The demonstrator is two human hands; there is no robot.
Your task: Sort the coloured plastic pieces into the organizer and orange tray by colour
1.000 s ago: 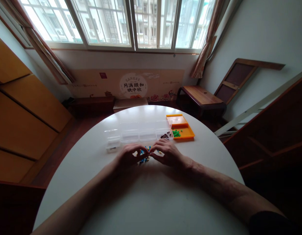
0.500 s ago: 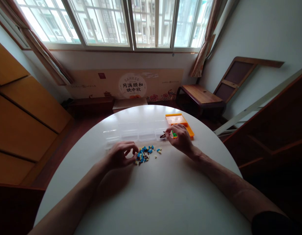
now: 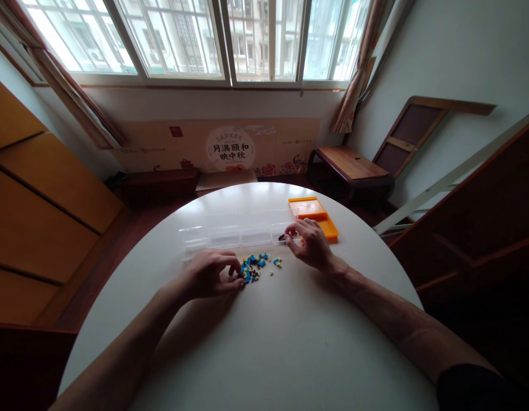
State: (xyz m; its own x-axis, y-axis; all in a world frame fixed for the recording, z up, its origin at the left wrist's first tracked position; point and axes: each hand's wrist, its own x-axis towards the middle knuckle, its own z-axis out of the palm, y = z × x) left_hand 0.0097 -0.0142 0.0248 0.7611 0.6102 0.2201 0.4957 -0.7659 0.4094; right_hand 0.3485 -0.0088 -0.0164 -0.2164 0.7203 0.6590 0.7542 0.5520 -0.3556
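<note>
Fingertips [image 3: 291, 233] of the right hand [image 3: 309, 246] are drawn narrowly together over the right-end compartment of the clear organiser box [image 3: 243, 232], just above a few dark pieces [image 3: 283, 236] lying in it; whether a piece is pinched between them is too small to tell. Fingers of the left hand [image 3: 209, 273] are curled loosely, their tips at the left edge of the pile of small blue, yellow and dark bricks [image 3: 256, 266] on the white round table [image 3: 264, 354], touching or very nearly touching the nearest pieces; nothing can be made out in their grip.

Judging from this, the work is sorting by colour. To do it well, the right fingertips should stay low over that end compartment, so nothing bounces into the next one. The left hand does best steadying the pile and teasing out one colour at a time rather than spreading the heap.

Outward from the hands, the box stretches leftward in a row of compartments, most looking bare, with its clear lid [image 3: 196, 241] open at the left end. Just beside the right hand, partly hidden by it, lies an orange tray [image 3: 312, 209]. Both forearms rest across the tabletop.
</note>
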